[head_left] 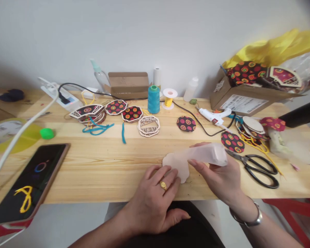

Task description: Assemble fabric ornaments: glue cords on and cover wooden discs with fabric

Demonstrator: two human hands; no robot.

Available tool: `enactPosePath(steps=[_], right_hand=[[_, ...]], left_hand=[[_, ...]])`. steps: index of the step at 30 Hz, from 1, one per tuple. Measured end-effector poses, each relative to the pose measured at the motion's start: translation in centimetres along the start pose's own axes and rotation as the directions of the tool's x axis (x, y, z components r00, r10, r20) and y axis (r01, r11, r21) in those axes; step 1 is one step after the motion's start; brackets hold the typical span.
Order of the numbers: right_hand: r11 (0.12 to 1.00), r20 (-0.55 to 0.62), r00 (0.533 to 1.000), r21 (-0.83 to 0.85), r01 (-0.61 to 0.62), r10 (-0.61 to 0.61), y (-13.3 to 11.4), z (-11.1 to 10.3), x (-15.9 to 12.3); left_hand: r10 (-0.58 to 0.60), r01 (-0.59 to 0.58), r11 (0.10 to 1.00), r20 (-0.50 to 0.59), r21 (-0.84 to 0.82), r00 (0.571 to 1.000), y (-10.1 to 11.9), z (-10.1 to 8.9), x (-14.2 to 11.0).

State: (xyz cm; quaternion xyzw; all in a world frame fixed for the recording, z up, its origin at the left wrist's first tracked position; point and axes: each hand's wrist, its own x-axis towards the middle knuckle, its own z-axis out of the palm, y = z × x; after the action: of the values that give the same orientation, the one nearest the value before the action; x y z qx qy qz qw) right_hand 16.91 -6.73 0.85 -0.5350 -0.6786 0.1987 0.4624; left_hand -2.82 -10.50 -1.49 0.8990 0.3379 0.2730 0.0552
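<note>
My left hand (155, 198), with a gold ring, presses flat on a pale scalloped wooden piece (177, 162) lying near the table's front edge. A white squeeze bottle (209, 154) lies on its side in my right hand (219, 175), its tip pointing left onto the wooden piece. A watch sits on my right wrist.
Black scissors (260, 167) lie right of my hand. Patterned fabric discs (232, 142), a glue gun (214, 116), a teal thread cone (153, 99), lattice wooden pieces (148, 125) and a cardboard box (244, 98) sit farther back. A phone (31, 181) lies at the front left.
</note>
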Motion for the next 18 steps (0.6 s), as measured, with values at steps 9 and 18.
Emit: enactPosePath(steps=[9, 18], right_hand=[[0.995, 0.029, 0.998, 0.088, -0.055, 0.053, 0.5, 1.4, 0.6], [1.0, 0.021, 1.0, 0.012, 0.011, -0.012, -0.1, 1.9, 1.3]], left_hand=[[-0.013, 0.014, 1.0, 0.046, -0.027, 0.999, 0.0, 0.0, 0.0], [-0.024, 0.027, 0.998, 0.058, -0.054, 0.998, 0.0, 0.1, -0.1]])
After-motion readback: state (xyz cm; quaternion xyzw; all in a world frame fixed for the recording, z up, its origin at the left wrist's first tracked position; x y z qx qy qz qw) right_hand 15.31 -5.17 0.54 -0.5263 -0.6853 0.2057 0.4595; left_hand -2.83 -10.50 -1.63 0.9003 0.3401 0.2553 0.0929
